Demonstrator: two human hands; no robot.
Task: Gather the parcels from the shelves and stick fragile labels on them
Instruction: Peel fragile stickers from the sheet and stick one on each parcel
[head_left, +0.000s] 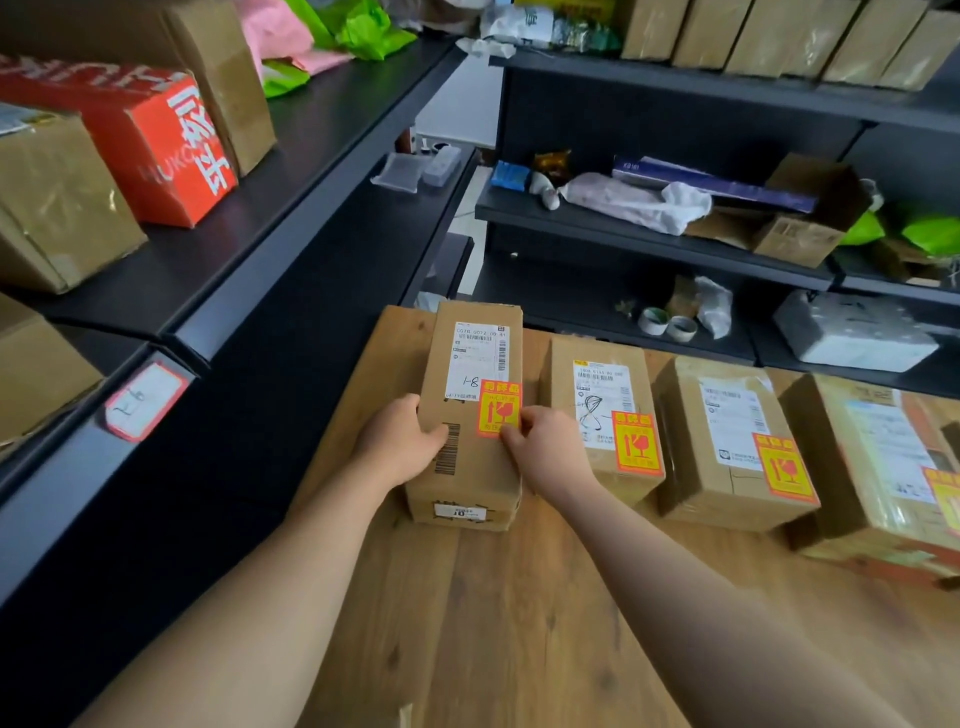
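Note:
A tall brown parcel (470, 415) marked "1-8" lies on the wooden table (493, 623). My left hand (400, 441) grips its left edge. My right hand (545, 449) rests its fingertips on the lower edge of a red and yellow fragile label (500, 408) stuck on the parcel's top, by its right edge. To the right stand three more parcels, each with a fragile label: one (602, 415), another (727, 441), and a larger one (883, 467) at the frame's edge.
Dark shelves run along the left with a red box (156, 140) and brown cartons (57, 202). Shelves behind the table hold tape rolls (667, 323), bags, a white foam block (852, 332) and cartons (779, 36).

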